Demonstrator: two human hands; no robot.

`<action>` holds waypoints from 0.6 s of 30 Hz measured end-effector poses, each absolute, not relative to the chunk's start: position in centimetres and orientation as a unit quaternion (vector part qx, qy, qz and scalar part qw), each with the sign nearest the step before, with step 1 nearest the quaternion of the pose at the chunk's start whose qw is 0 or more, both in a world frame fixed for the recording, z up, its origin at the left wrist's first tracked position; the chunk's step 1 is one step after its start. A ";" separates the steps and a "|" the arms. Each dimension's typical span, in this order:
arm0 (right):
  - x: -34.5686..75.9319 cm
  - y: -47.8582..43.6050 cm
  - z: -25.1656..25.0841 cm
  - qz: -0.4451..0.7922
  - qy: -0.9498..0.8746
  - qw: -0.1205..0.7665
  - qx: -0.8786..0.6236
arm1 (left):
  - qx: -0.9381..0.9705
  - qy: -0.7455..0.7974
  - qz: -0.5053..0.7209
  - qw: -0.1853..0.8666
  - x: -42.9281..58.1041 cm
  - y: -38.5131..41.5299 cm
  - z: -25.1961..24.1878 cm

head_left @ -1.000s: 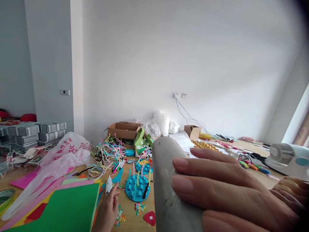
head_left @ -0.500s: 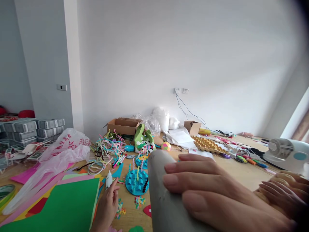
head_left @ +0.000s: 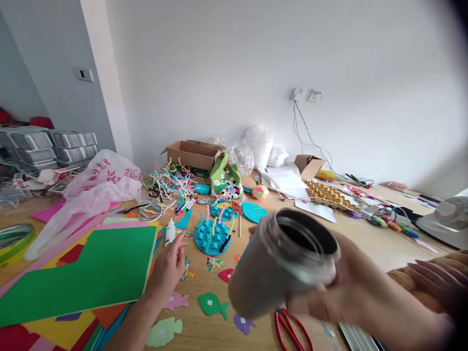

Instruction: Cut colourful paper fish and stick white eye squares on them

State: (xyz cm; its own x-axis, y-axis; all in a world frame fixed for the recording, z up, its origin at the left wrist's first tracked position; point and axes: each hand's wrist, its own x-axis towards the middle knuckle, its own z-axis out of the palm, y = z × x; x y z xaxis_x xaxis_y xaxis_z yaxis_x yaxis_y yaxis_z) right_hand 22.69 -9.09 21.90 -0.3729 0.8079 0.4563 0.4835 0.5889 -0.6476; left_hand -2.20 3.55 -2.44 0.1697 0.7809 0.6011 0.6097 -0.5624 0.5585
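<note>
My right hand (head_left: pixel 340 287) is wrapped round a grey metal thermos (head_left: pixel 256 273), held tilted above the table. The thermos has no lid on, and its dark mouth faces up and toward me. Resting on the table, my left hand (head_left: pixel 171 261) has its fingers loosely stretched out and holds nothing. Just beyond those fingers stands a white glue bottle (head_left: pixel 170 231). Paper fish lie between my hands: a green fish (head_left: pixel 212 303), a pink fish (head_left: pixel 176 301), a purple fish (head_left: pixel 243 323) and a pale green fish (head_left: pixel 164 332). Red-handled scissors (head_left: pixel 290 329) lie below the thermos.
Coloured paper sheets (head_left: pixel 98 273) and a plastic bag (head_left: pixel 106 180) cover the left side. Ahead are a blue disc with pipe cleaners (head_left: pixel 212 236), a green bag (head_left: pixel 223 175) and a cardboard box (head_left: pixel 192 153). A yellow egg tray (head_left: pixel 327 195) and a white fan (head_left: pixel 446 222) are rightward.
The thermos has dropped from close before the camera and turned, so its open mouth now shows. My view has tilted down, revealing paper fish and scissors. My left hand stays by the glue.
</note>
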 end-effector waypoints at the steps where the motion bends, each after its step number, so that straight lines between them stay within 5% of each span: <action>1: 23.5 -7.8 22.1 0.224 -0.784 0.398 -0.420 | 0.759 0.458 0.455 0.088 -2.2 3.6 -2.6; 7: 31.4 2.6 21.0 0.185 -0.620 0.524 -0.554 | 0.773 0.445 0.449 0.046 -2.2 3.6 -2.6; 11: 36.0 9.4 18.2 0.031 -0.525 0.513 -0.678 | 0.780 0.439 0.445 0.020 -2.2 3.5 -2.3; 18: 40.9 17.0 12.4 0.000 -0.410 0.505 -0.759 | 0.791 0.417 0.445 -0.044 -2.4 3.7 -2.4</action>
